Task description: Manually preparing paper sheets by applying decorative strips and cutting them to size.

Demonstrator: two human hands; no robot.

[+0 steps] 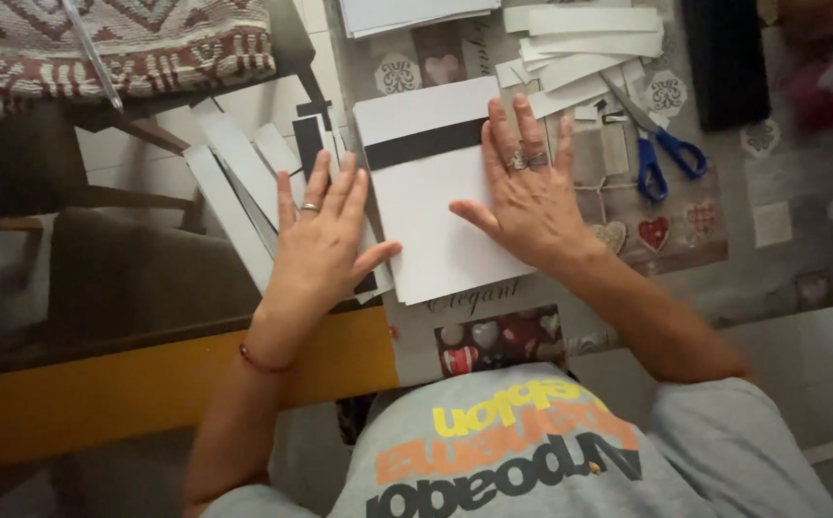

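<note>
White card sheet (435, 206), crossed near its far edge by a black paper strip (426, 144), lies flat on a patterned tablecloth (800, 240) printed with hearts. The right hand (531, 197) rests palm-down on the sheet's right half, fingers spread and extended, the fingertips reaching the black strip; it grips nothing, only presses. The left hand (325, 240) lies flat at the sheet's left edge, fingers splayed, thumb touching the card, the palm over a fan of white and black paper strips (244, 182) that overhang the table edge. Both hands are open and flat. Further cut white strips (579, 48) are stacked beyond the sheet. Blue-handled scissors (661, 153) lie just right of the right hand, apart from it. A wooden chair (119, 278) stands to the left, below the table edge
</note>
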